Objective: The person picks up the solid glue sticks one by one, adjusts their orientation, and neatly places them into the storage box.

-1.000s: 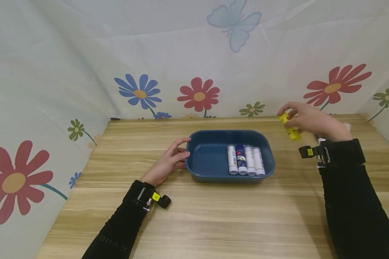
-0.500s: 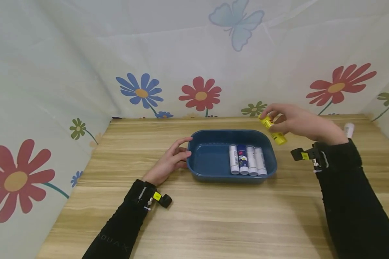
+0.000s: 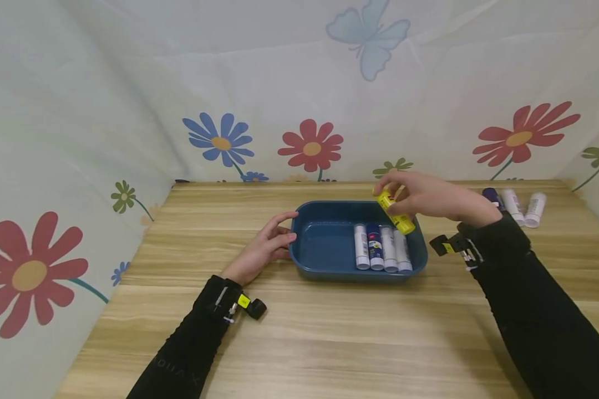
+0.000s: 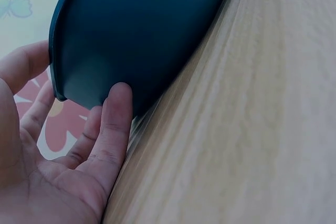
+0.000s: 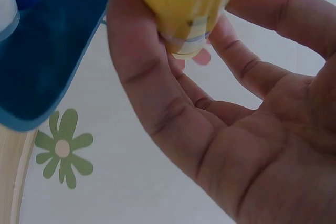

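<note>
The right grip held the yellow stick, pinched between thumb and fingers. The stick slanted, its lower end pointing toward the person, above the tray near its far right corner. From the right wrist, a round hollow showed in the end of the stick facing that camera.

The left grip was wide and loose, fingers apart, its tips touching the left end of the tray at the rim and the outer wall.

Just below the right grip, inside the tray, four sticks lay side by side: a white stick, then a blue stick, then two more white sticks. The tray floor between them and the left grip was bare.

To the right of the right grip, past the wrist, a dark blue stick and a white pair lay on the bench, the dark one partly hidden by the sleeve. Beyond both grips hung a flowered sheet.
</note>
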### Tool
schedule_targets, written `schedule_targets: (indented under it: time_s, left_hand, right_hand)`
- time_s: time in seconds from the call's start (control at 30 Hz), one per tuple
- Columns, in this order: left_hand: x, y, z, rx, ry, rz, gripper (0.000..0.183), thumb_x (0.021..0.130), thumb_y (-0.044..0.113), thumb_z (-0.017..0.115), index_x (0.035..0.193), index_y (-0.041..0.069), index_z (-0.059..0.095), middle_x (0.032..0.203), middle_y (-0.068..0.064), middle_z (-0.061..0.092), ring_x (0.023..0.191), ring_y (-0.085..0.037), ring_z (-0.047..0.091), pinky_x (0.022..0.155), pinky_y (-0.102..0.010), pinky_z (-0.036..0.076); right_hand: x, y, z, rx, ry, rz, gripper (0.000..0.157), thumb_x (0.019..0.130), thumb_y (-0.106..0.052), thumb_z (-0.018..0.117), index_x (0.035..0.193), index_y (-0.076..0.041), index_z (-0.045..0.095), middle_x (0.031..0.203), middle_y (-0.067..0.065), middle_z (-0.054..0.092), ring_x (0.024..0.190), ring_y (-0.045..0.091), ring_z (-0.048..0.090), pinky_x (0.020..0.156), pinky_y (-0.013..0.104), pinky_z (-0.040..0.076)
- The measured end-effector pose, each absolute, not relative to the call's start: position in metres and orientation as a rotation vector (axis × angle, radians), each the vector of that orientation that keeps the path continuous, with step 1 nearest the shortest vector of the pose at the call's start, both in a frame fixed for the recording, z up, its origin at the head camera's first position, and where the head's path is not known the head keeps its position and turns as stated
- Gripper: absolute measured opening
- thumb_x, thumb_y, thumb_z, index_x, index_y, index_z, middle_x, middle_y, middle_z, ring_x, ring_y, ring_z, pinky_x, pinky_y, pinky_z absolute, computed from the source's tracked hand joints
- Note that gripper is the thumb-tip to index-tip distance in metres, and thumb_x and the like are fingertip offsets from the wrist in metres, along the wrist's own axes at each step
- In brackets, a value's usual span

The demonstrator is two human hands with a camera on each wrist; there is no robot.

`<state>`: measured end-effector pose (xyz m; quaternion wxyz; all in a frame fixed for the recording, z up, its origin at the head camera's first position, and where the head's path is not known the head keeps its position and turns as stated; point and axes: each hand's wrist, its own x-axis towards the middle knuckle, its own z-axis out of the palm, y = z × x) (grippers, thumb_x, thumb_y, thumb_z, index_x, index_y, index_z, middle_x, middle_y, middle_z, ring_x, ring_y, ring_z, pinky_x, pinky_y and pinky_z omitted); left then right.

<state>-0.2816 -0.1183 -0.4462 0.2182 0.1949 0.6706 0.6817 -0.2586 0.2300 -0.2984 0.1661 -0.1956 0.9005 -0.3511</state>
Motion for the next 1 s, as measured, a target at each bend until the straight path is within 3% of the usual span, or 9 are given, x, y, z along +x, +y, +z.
schedule_targets:
  time_s: [0.33,0.67,1.0]
  left_hand:
    - [-0.283,-0.117,-0.450,0.534,1.843,1.891,0.049,0.096,0.031,0.059,0.141,0.035,0.040,0.123,-0.020,0.045,0.102,-0.033,0.058,0.086,-0.039,0.054]
    - [-0.285,-0.118,-0.449,0.560,1.833,1.883,0.050,0.098,0.029,0.056,0.144,0.033,0.036,0.126,-0.023,0.043,0.104,-0.034,0.057,0.087,-0.040,0.053]
    - [-0.285,-0.120,-0.450,0.570,1.826,1.897,0.049,0.098,0.027,0.057,0.143,0.032,0.038,0.124,-0.023,0.044,0.101,-0.033,0.059,0.086,-0.039,0.054]
  right_hand:
    - [-0.267,0.210,-0.304,-0.537,2.543,-0.868,0.035,0.087,-0.007,0.065,0.119,-0.012,0.052,0.121,0.022,0.051,0.095,0.035,0.055,0.071,0.037,0.055]
    - [-0.273,0.192,-0.314,-0.659,2.531,-0.777,0.033,0.086,-0.005,0.065,0.117,-0.009,0.054,0.095,0.016,0.056,0.061,0.027,0.055,0.060,0.037,0.051]
    - [-0.278,0.173,-0.320,-0.697,2.557,-0.627,0.035,0.085,-0.008,0.069,0.117,-0.006,0.055,0.085,0.014,0.053,0.059,0.032,0.059,0.059,0.040,0.055]
